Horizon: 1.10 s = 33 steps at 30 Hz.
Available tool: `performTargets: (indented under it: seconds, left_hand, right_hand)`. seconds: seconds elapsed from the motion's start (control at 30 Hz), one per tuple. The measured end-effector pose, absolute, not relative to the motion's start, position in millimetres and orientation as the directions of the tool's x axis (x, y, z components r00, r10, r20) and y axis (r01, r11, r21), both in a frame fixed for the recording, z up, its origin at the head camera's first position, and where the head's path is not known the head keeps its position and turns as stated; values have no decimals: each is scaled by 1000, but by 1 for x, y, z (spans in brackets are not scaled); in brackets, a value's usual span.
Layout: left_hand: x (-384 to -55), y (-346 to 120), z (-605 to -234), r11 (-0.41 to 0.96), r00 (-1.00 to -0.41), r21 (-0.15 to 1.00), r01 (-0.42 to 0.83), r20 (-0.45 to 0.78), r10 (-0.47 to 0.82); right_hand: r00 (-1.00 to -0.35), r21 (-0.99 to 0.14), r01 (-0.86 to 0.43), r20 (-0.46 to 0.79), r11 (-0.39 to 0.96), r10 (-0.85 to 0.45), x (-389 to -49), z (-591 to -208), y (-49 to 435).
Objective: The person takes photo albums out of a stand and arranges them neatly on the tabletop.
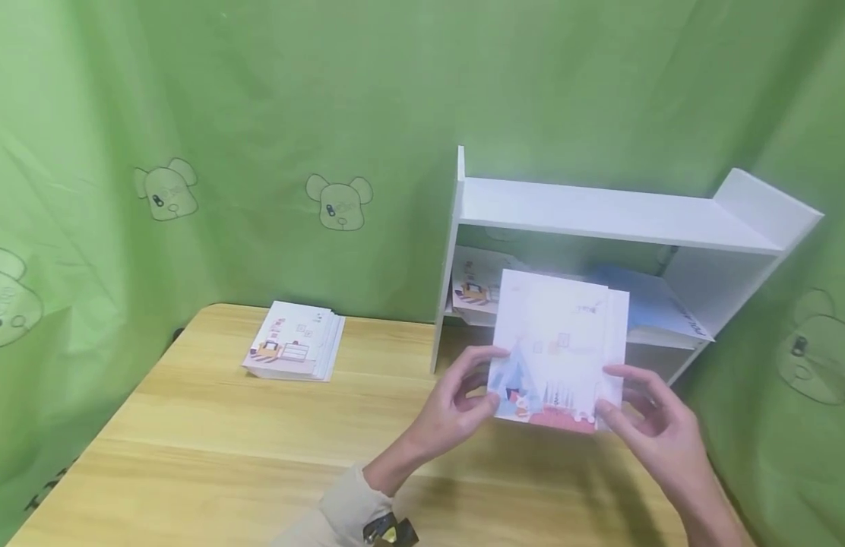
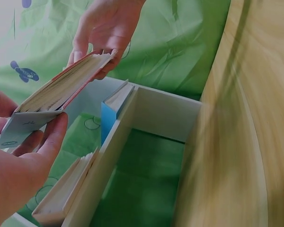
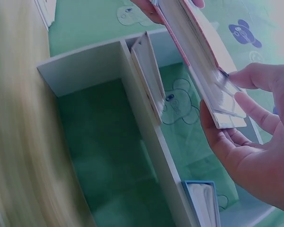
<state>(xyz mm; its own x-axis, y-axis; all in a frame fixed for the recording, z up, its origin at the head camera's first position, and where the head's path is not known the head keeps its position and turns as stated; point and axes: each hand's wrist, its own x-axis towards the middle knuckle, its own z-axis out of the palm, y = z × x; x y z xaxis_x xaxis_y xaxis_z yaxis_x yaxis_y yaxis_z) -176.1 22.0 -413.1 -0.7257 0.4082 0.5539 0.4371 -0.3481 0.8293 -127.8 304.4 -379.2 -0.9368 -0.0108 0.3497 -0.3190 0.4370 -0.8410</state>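
Observation:
My left hand (image 1: 455, 404) and right hand (image 1: 662, 437) hold a white illustrated book (image 1: 549, 349) up in front of the shelf. Its cover has a blue tent and a red patch along the bottom. Another white cover or page edge sticks out behind it on the right, so I cannot tell whether it is one book or more. Thumbs and fingers pinch it from both sides. In the left wrist view, pages (image 2: 68, 85) show between reddish edges. The right wrist view shows the right fingers (image 3: 255, 113) around the book's near end.
On the white shelf (image 1: 587, 209), a white illustrated book (image 1: 473, 281) lies at the left and a blue book (image 1: 648, 300) at the right. A stack of white illustrated books (image 1: 292, 342) sits on the wooden table's (image 1: 190, 441) far left. Green curtain (image 1: 258, 114) hangs behind.

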Motion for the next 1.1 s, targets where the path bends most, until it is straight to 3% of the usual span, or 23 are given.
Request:
performTargets:
  seconds: [0.47,1.1]
  left_hand:
    - [-167,-7,-425,-355,-762,847,395,518,388]
    - [-164,-55,-429,-366,-770,830,422,541,339]
  right_hand:
    - [-883,-809,-458,463,369,-81,-132,-391,275]
    - [-892,-844,-448,445,295,-84,-138,-390,223]
